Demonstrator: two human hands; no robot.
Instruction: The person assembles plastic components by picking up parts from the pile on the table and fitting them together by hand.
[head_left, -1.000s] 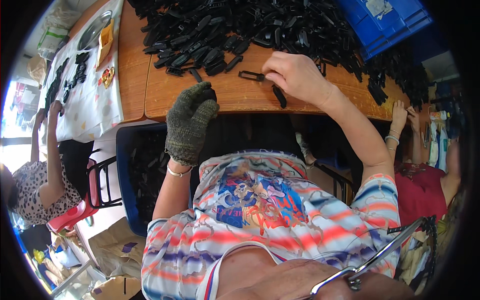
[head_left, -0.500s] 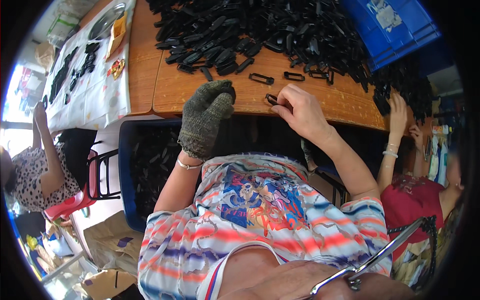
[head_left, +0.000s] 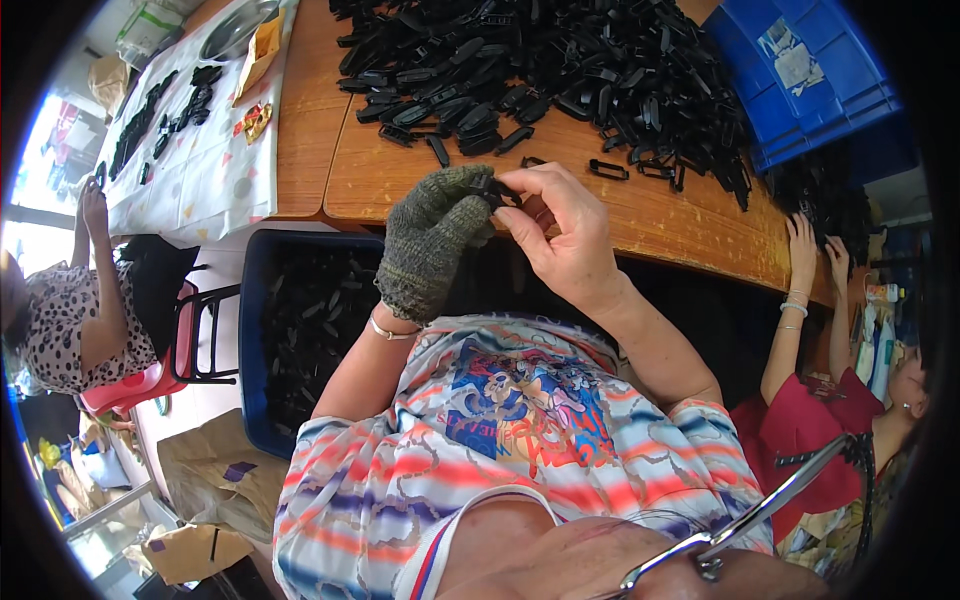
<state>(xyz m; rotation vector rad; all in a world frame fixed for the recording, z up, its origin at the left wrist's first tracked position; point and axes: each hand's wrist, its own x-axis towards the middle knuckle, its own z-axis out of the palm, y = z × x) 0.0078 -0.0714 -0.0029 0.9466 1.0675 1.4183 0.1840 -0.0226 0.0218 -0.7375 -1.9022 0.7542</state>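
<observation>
My left hand (head_left: pixel 428 240), in a dark grey-green knitted glove, is closed on a small black plastic piece (head_left: pixel 486 187). Bare and pinching, my right hand (head_left: pixel 572 235) holds a small black plastic frame (head_left: pixel 510 194) against that piece. Fingers cover most of both parts, so how they fit together cannot be seen. The two hands meet above the table's near edge. Just beyond them, another black frame (head_left: pixel 608 169) lies loose on the wooden table (head_left: pixel 365 185).
A large heap of black plastic parts (head_left: pixel 540 70) covers the far table. Beside it is a blue crate (head_left: pixel 800 90). A dark blue bin (head_left: pixel 262 380) with black pieces stands below at left. People sit on both sides; one person's hand (head_left: pixel 802 245) touches the table at right.
My right hand has lifted a black frame off the table edge and moved left to my gloved hand. The gloved hand has shifted slightly right; the two parts now meet.
</observation>
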